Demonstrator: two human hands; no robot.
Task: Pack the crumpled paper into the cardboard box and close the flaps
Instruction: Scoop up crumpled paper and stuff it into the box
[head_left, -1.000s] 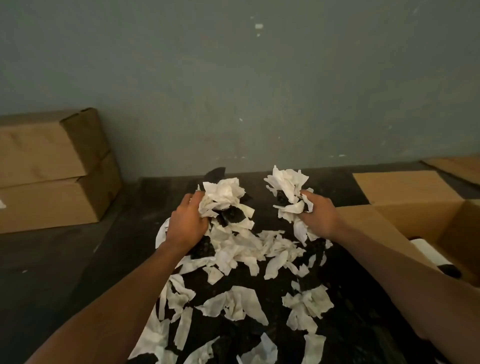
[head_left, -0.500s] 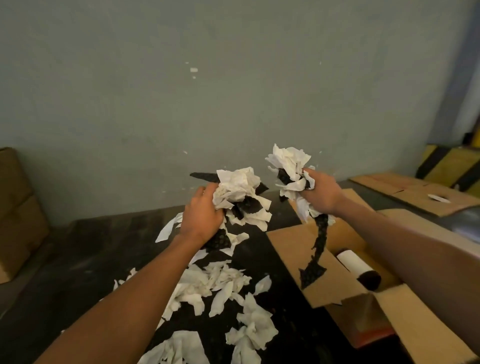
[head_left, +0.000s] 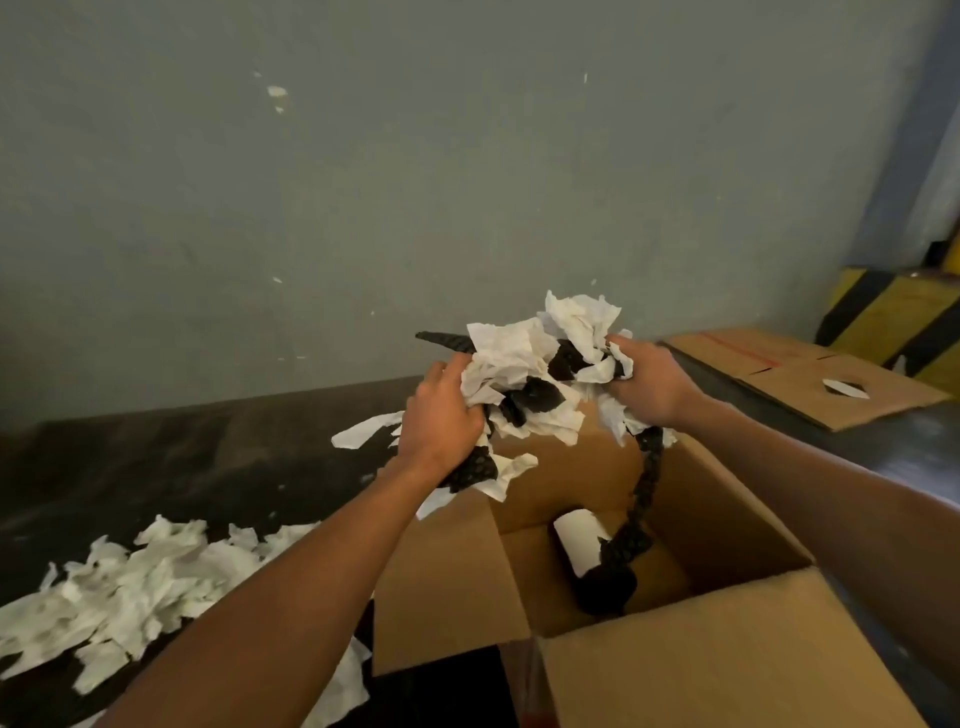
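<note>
A bunch of crumpled white and black paper (head_left: 524, 374) is held up over the open cardboard box (head_left: 691, 675), just above its far wall. My left hand (head_left: 441, 415) grips the bunch's left side and my right hand (head_left: 649, 384) grips its right side. A black strip (head_left: 641, 499) dangles from the bunch down into the box. A white roll with a dark end (head_left: 579, 540) lies on the box's floor. The box's flaps stand open, the left flap (head_left: 441, 587) spread outward.
A heap of loose white paper scraps (head_left: 124, 587) lies on the dark floor at lower left. Flat cardboard sheets (head_left: 810, 384) lie at the right, before a yellow-and-black striped barrier (head_left: 904, 322). A grey wall closes the back.
Both hands lifted the paper off the floor pile and carried it right, coming together above the open box. The view swung right; the stacked boxes at left left the frame.
</note>
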